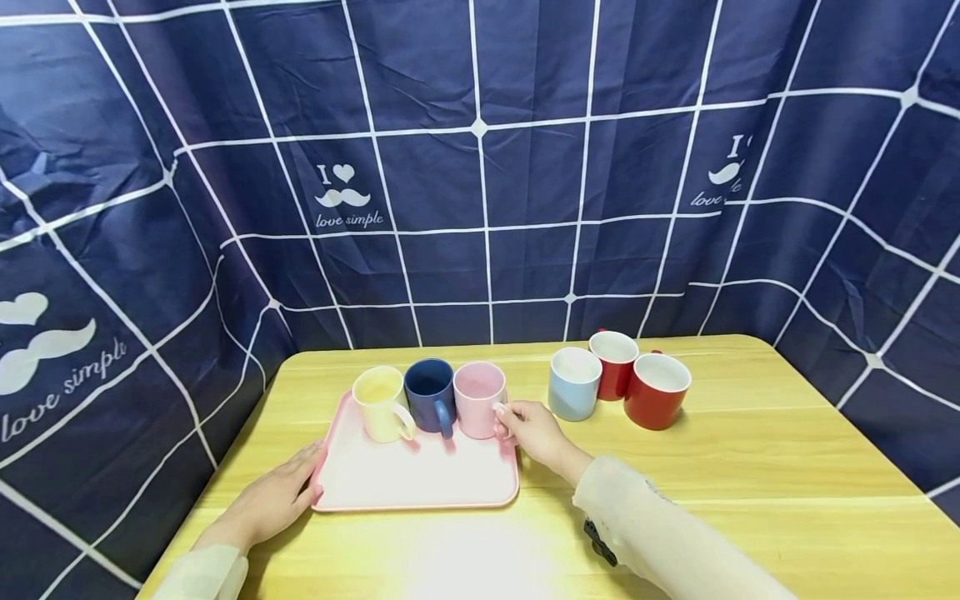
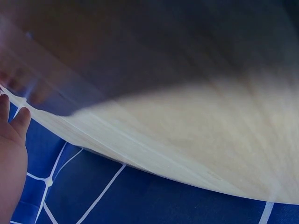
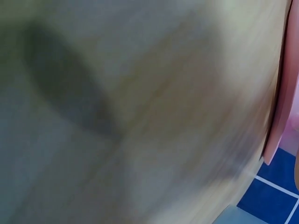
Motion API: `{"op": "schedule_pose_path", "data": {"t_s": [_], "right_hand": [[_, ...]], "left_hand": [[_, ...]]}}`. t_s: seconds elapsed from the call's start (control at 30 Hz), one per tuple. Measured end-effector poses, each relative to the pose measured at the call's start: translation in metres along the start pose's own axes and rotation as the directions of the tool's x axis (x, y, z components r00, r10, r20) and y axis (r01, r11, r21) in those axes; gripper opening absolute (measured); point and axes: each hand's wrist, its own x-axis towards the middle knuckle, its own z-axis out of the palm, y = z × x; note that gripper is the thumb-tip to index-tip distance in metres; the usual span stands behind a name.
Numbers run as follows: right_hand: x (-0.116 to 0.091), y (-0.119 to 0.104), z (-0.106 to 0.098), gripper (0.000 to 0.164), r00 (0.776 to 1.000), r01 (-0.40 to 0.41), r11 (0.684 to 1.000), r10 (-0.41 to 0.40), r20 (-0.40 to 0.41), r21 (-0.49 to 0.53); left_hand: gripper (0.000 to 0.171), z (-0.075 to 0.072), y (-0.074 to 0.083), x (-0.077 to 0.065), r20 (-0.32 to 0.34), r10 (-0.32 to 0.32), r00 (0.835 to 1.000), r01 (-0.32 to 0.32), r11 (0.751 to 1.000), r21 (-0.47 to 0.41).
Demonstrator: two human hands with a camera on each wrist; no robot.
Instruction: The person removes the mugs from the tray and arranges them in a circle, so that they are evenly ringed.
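A pink tray (image 1: 412, 483) lies on the wooden table, with a cream mug (image 1: 378, 417), a dark blue mug (image 1: 426, 408) and a pink mug (image 1: 477, 408) in a row along its back. My right hand (image 1: 536, 433) pinches the pink mug's handle at the tray's right side. On the left, my left hand (image 1: 277, 496) rests with extended fingers against the tray's left edge. The left wrist view catches part of the left hand (image 2: 11, 154) at its border. In the right wrist view the tray's pink rim (image 3: 285, 102) shows at the far right.
Right of the tray stand a light blue mug (image 1: 573, 392) and two red mugs, one behind (image 1: 617, 371) and one in front (image 1: 656, 400). The wooden table (image 1: 750, 483) ends at a navy curtain (image 1: 525, 183) with white lines.
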Motion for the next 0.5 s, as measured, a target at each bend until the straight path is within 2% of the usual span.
{"op": "schedule_pose_path", "data": {"t_s": [0.07, 0.27, 0.5], "right_hand": [[-0.001, -0.002, -0.003, 0.031, 1.000, 0.020, 1.000, -0.020, 0.008, 0.003], [-0.004, -0.015, -0.015, 0.030, 0.996, 0.079, 0.996, -0.080, 0.042, 0.035], [-0.008, -0.025, -0.033, 0.028, 0.986, 0.139, 0.990, -0.139, 0.088, 0.014]], "left_hand": [[0.052, 0.001, 0.000, 0.000, -0.003, 0.004, 1.000, -0.004, 1.000, -0.003], [0.054, 0.000, 0.000, 0.001, 0.041, -0.030, 0.999, 0.031, 0.999, -0.022], [0.053, 0.001, 0.000, 0.000, 0.027, -0.017, 0.999, 0.018, 1.000, -0.011]]}}
